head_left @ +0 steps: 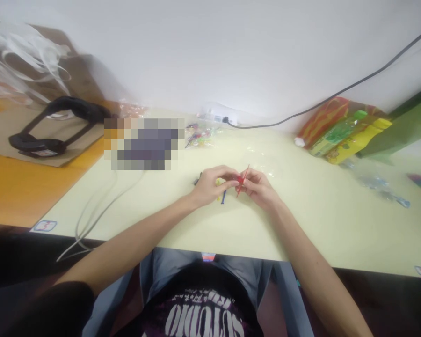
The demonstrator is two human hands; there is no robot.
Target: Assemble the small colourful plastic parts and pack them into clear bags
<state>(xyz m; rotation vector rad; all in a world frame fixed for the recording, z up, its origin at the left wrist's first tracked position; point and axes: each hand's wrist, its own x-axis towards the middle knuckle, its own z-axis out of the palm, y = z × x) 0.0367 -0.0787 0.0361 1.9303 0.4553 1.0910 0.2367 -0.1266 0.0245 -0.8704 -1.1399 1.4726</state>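
Both hands meet over the middle of the pale yellow table (301,220); the left hand (210,185) and the right hand (257,187) pinch a thin red stick (243,180) between their fingertips, the stick tilted; small yellow and blue pieces (221,195) lie just under the left hand; a bag of coloured bits (199,135) sits farther back; bright packets (340,131) lie far right; a black headset (56,126) rests far left on cardboard (7,135); a white cable (94,215) trails near left.

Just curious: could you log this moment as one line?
left hand: pinching red piece | right hand: pinching it too | table: blue stick beneath hands
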